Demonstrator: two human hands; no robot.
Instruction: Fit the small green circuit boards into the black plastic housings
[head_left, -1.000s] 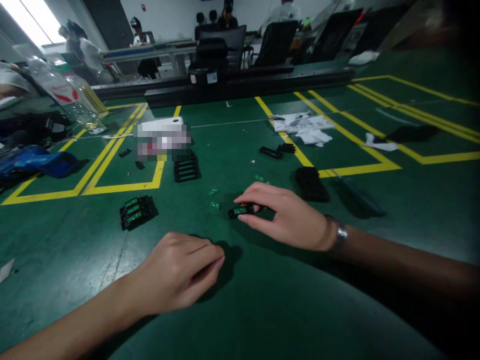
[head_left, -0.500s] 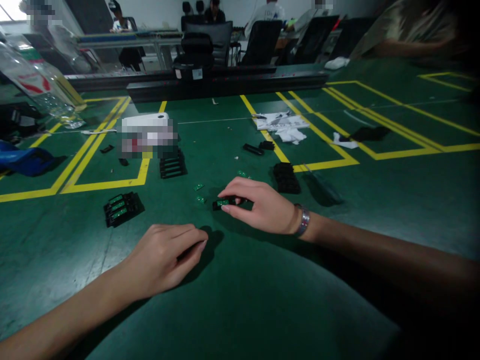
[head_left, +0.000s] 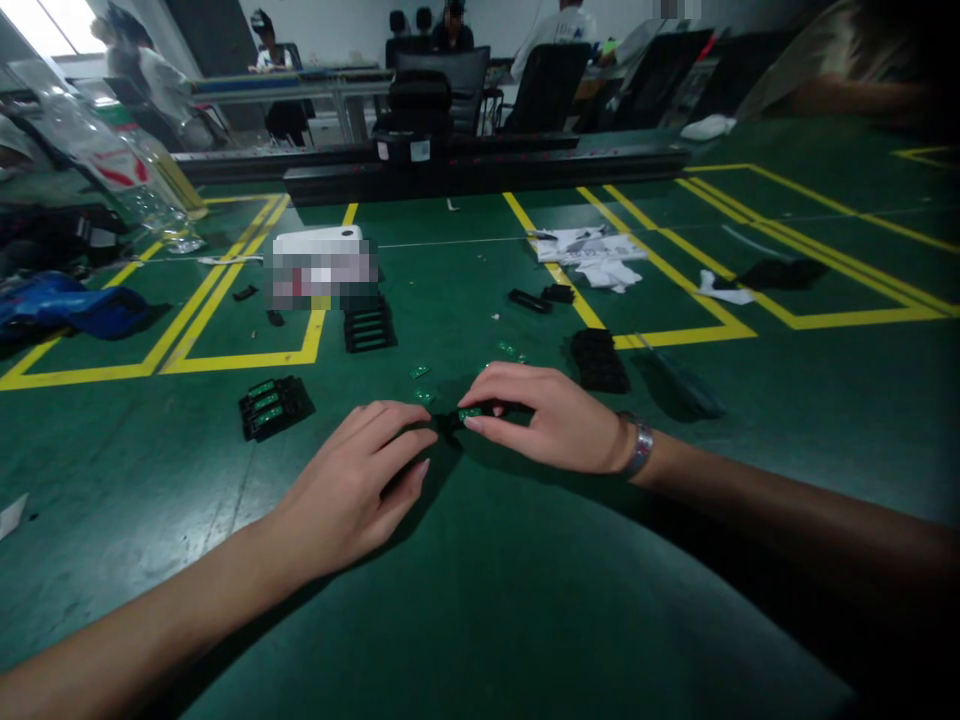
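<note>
My right hand (head_left: 551,415) pinches a small black plastic housing (head_left: 450,423) with a green circuit board (head_left: 470,412) on it, close above the table. Just left of it is my left hand (head_left: 360,480), its fingers bent and apart with nothing visible between them, the fingertips close to the housing. Whether they touch it I cannot tell. Small loose green boards (head_left: 421,372) lie behind the hands. To the left sits a group of black housings (head_left: 268,405) with green boards in them.
Black slotted parts (head_left: 369,325) lie beyond my left hand, and a black stack (head_left: 598,360) lies right of my right hand. Farther back are a white device (head_left: 311,245), crumpled white paper (head_left: 589,250), clear bottles (head_left: 135,180) and a blue bag (head_left: 82,305). People sit beyond a black rail (head_left: 480,178).
My left hand has moved up and right toward the housing, and its fingers have spread. My right hand keeps its pinch on the housing. The whole view has shifted slightly.
</note>
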